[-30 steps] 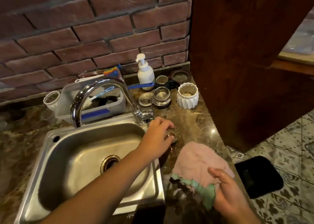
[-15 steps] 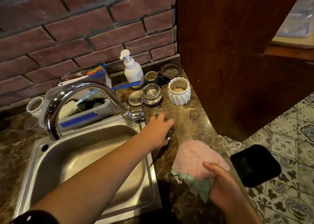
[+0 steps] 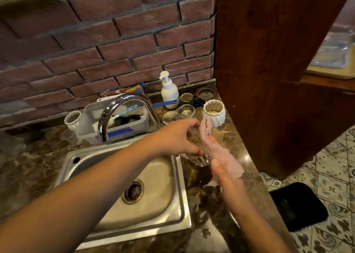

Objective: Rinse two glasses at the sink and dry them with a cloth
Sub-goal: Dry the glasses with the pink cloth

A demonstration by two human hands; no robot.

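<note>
My left hand [image 3: 177, 137] grips a clear glass [image 3: 197, 157], held tilted above the right rim of the steel sink [image 3: 180, 195]. Only the glass's thick base shows below my fingers. My right hand [image 3: 223, 173] presses a pink cloth [image 3: 217, 151] against the glass's right side; the cloth is blurred and stands up between both hands. A second clear glass [image 3: 67, 136] stands on the counter left of the tap, faint against the marble.
A curved chrome tap [image 3: 119, 110] rises behind the sink. A plastic caddy [image 3: 138, 126], soap bottle [image 3: 169, 91], metal cups [image 3: 186, 111] and a white ribbed pot [image 3: 214, 112] crowd the back counter. A wooden cabinet [image 3: 269, 79] walls the right side.
My left hand lifted the glass off the counter beside the tap. My right hand raised the pink cloth from the counter and brought it against the glass.
</note>
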